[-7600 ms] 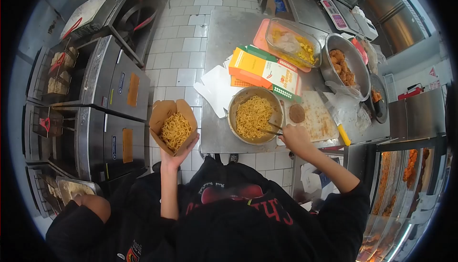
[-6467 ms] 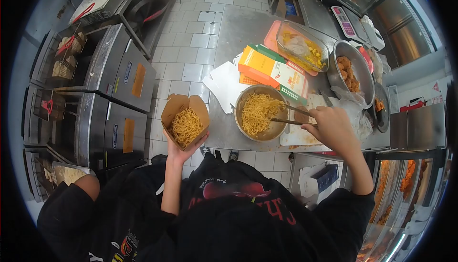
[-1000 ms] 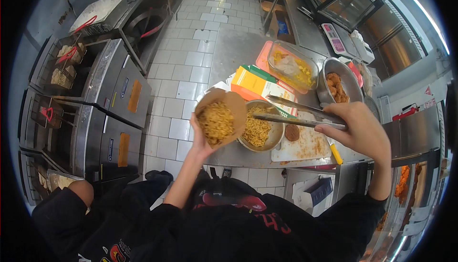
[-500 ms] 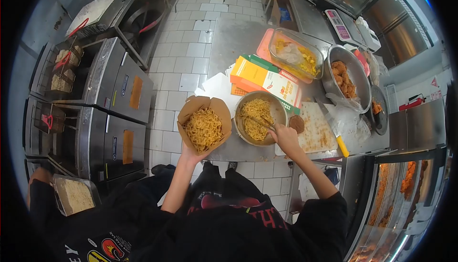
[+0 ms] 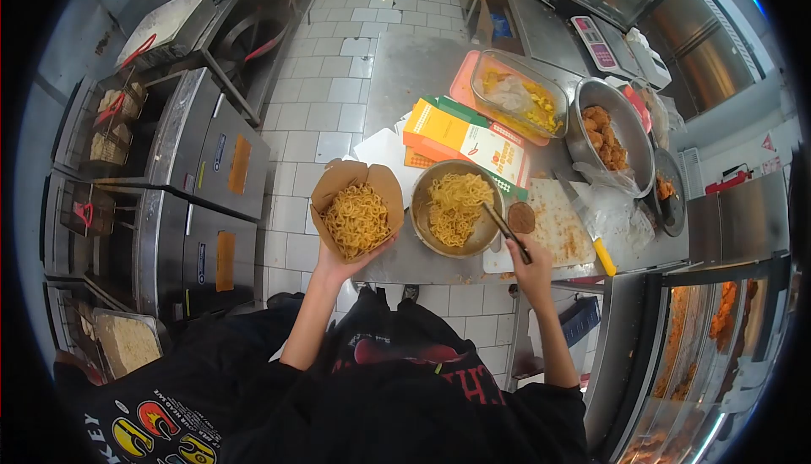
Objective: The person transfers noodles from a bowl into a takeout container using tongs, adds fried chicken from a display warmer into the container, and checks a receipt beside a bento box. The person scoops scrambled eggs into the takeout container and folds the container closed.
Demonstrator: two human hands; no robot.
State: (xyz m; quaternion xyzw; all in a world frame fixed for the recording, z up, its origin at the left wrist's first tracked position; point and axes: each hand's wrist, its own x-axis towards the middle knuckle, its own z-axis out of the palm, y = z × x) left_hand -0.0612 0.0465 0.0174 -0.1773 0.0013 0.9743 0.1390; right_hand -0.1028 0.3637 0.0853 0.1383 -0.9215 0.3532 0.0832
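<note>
My left hand (image 5: pixel 345 263) is closed round the lower side of a brown paper takeout box (image 5: pixel 324 178) with its flaps spread, full of yellow noodles (image 5: pixel 355 219). In my right hand (image 5: pixel 532 268) is a pair of tongs (image 5: pixel 510 233) with a dark handle. Their tips reach into a round metal bowl (image 5: pixel 429 242) on the steel table, where more noodles (image 5: pixel 456 206) are bunched up. The tips themselves are hidden among the noodles. Box and bowl stand side by side, the box held just off the table's near edge.
Printed cartons (image 5: pixel 460 139) lie behind the bowl. To the right are a cutting board (image 5: pixel 553 232), a yellow-handled knife (image 5: pixel 601 253) and a metal basin (image 5: pixel 646 147) with fried chicken. A glass container (image 5: pixel 524 96) sits farther back. Fryers (image 5: pixel 203 236) and another person's dark shirt (image 5: pixel 152 405) are at left.
My right hand has moved down and right, and the tongs now come in more steeply from the bowl's right side. Noodles in the bowl are gathered higher. The box has shifted slightly left.
</note>
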